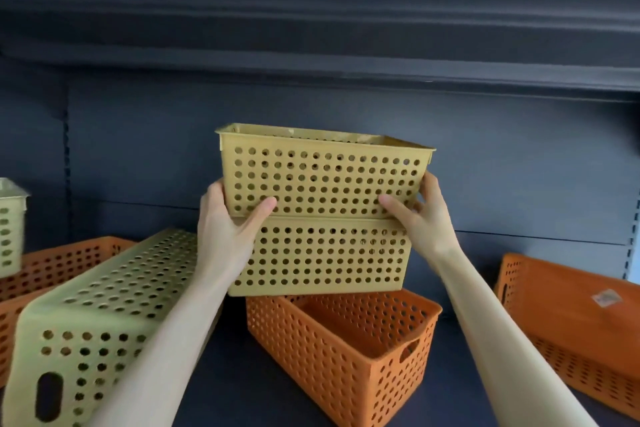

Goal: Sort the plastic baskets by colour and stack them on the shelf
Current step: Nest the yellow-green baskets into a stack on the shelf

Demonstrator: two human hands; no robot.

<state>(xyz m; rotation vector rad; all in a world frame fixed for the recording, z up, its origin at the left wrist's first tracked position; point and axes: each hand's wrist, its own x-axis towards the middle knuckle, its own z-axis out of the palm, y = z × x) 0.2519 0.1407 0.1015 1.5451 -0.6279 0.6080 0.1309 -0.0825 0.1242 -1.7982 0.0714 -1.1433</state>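
Observation:
Two yellow perforated baskets are nested at the centre of the head view: the upper yellow basket (322, 173) sits partly inside the lower yellow basket (322, 258). My left hand (228, 229) grips their left end, thumb on the front wall. My right hand (420, 215) grips the right end the same way. Beneath them an upright orange basket (343, 347) stands on the dark shelf (235, 374).
A pale yellow-green basket (104, 315) lies overturned at the left, over orange baskets (59, 263). Another pale basket (12, 225) shows at the far left edge. An overturned orange basket (571, 322) lies at the right. A shelf board (346, 73) overhangs above.

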